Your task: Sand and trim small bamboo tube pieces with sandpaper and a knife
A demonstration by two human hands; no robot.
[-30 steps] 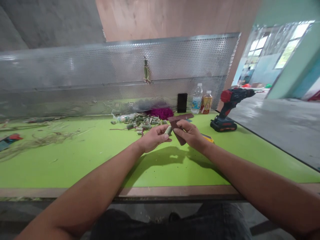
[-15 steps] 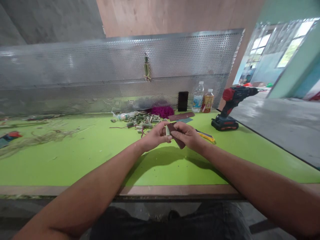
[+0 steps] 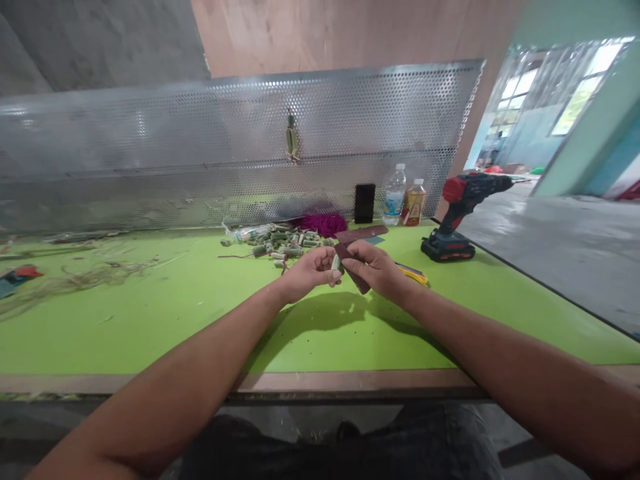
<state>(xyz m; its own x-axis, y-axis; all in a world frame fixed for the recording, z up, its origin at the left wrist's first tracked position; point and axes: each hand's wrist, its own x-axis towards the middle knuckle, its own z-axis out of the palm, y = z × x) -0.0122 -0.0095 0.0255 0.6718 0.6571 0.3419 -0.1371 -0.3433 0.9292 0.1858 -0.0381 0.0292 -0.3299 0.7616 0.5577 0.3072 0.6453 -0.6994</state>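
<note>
Both my hands meet above the middle of the green table (image 3: pixel 150 327). My left hand (image 3: pixel 307 273) is closed round a short pale green stick piece (image 3: pixel 336 262), pinched at its fingertips. My right hand (image 3: pixel 377 269) is closed on a dark reddish-brown strip of sandpaper (image 3: pixel 356 277), pressed against the end of the stick piece. A pile of several similar cut green pieces (image 3: pixel 283 242) lies on the table just beyond my left hand.
A perforated metal sheet (image 3: pixel 200 153) stands along the back of the table. A magenta tuft (image 3: pixel 325 224), a black phone (image 3: pixel 365 203), two bottles (image 3: pixel 395 195), a red cordless drill (image 3: pixel 460 213) and a yellow utility knife (image 3: pixel 413 272) sit at the right. Dry fibres (image 3: pixel 75 280) lie at left.
My two hands have stayed together with small rubbing shifts of the sandpaper against the stick piece. The view has tilted slightly; nothing on the table has moved.
</note>
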